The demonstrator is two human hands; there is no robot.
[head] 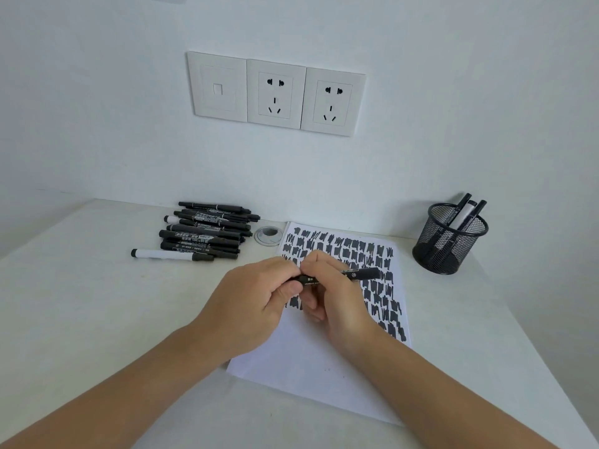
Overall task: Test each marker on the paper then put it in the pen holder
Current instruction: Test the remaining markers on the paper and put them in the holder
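Observation:
A black marker [359, 274] lies level above the paper [311, 361], gripped by both hands. My left hand [252, 299] pinches its left end, which is hidden under my fingers. My right hand [337, 299] wraps its middle, and the right end sticks out past my fingers. The white sheet is covered with several rows of black scribbles on its upper and right parts. A pile of several black markers [207, 231] lies at the back left, with a white-barrelled marker [168, 254] in front of it. The black mesh pen holder [449, 241] stands at the back right with a few markers in it.
A round grey cable grommet [268, 235] sits in the white desk [97, 319] between the pile and the paper. The wall behind carries a row of three white socket plates [275, 94]. The desk's right edge runs diagonally near the holder.

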